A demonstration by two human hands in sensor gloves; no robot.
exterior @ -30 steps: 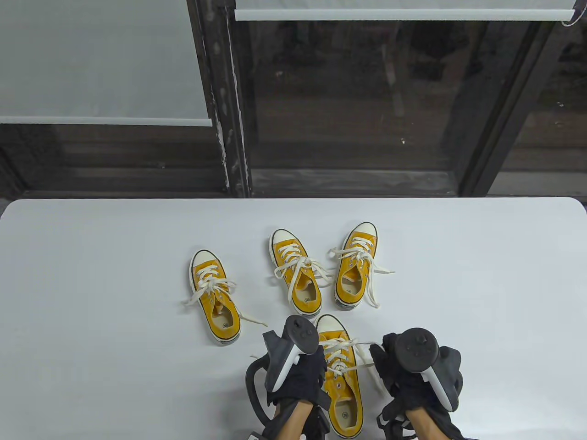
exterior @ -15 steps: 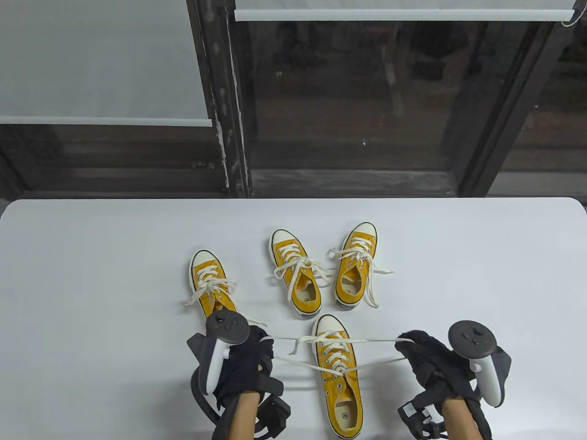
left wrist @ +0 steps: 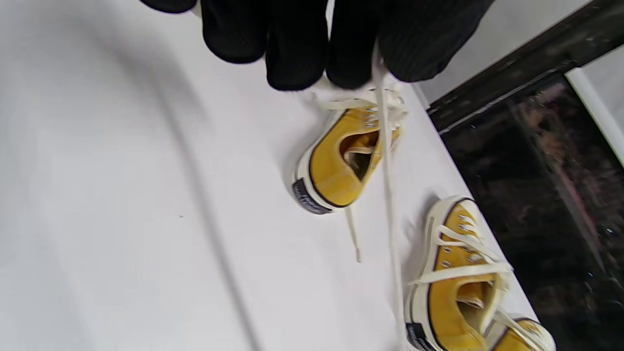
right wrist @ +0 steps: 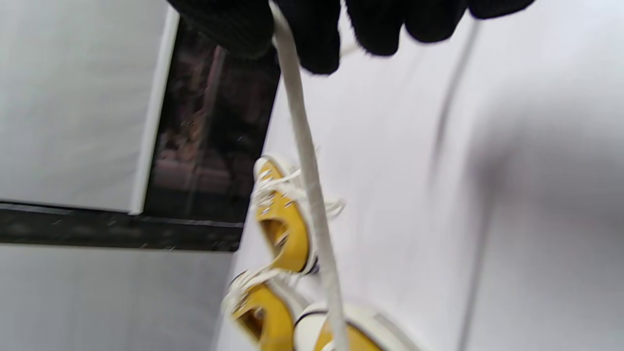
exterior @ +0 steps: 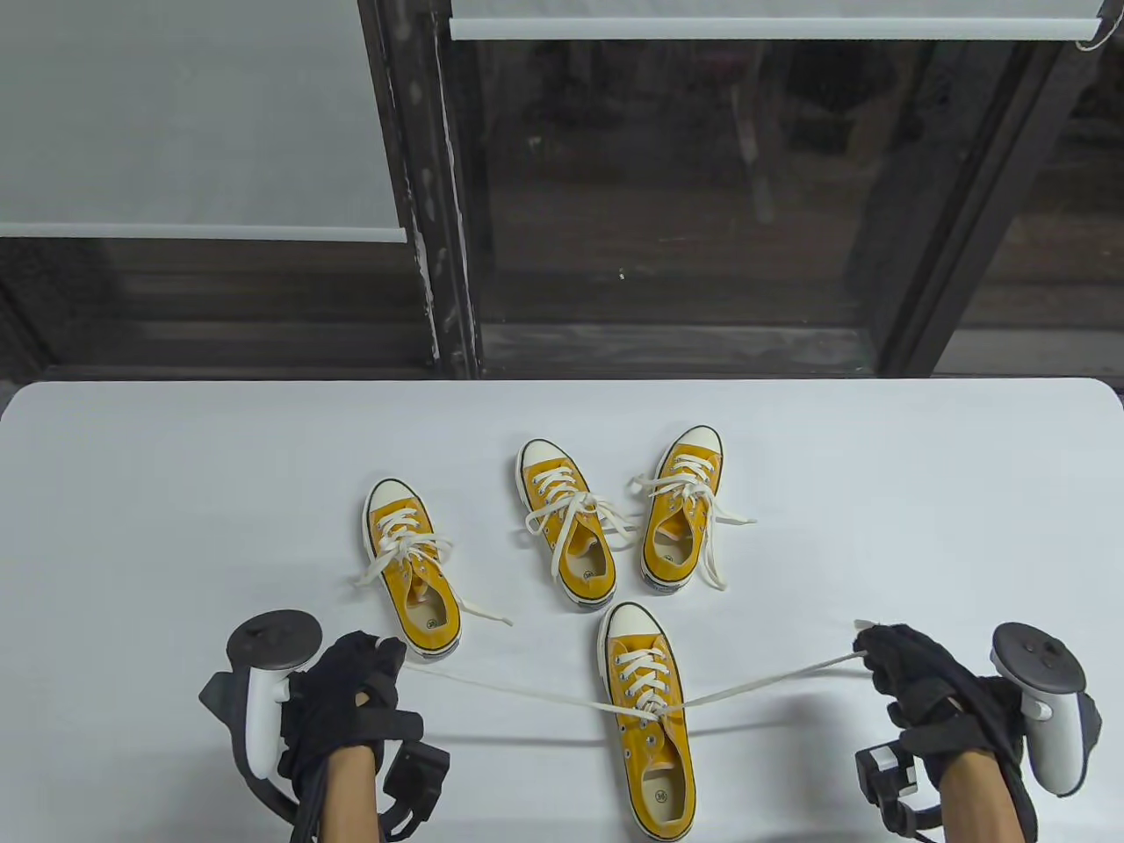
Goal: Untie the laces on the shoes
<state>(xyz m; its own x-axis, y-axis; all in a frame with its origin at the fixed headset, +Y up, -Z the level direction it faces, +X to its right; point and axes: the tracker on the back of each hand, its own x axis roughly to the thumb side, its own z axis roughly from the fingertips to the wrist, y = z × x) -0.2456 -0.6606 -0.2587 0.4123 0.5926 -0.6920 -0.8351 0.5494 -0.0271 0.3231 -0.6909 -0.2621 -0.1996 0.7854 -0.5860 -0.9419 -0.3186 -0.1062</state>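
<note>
Several yellow sneakers with white laces lie on the white table (exterior: 158,492). The nearest sneaker (exterior: 647,720) sits at the front centre, toe pointing away. My left hand (exterior: 356,694) pinches one end of its lace (exterior: 509,690) far out to the left. My right hand (exterior: 904,672) pinches the other lace end (exterior: 773,676) far out to the right. Both ends run taut and straight from the shoe's upper eyelets, with no bow left. In the left wrist view the lace (left wrist: 387,161) hangs from my fingers (left wrist: 297,44). In the right wrist view the lace (right wrist: 307,146) leaves my fingers (right wrist: 317,34).
Three other yellow sneakers stand farther back: one at the left (exterior: 411,566), one in the middle (exterior: 566,531), one at the right (exterior: 683,509), each with laces crossed or tied over the tongue. A dark window frame (exterior: 439,263) runs behind the table's far edge.
Both hands have moved apart, left hand to the left and right hand to the right, each pulling a lace end. The bow on the nearest sneaker has come undone and the lace is stretched straight.
</note>
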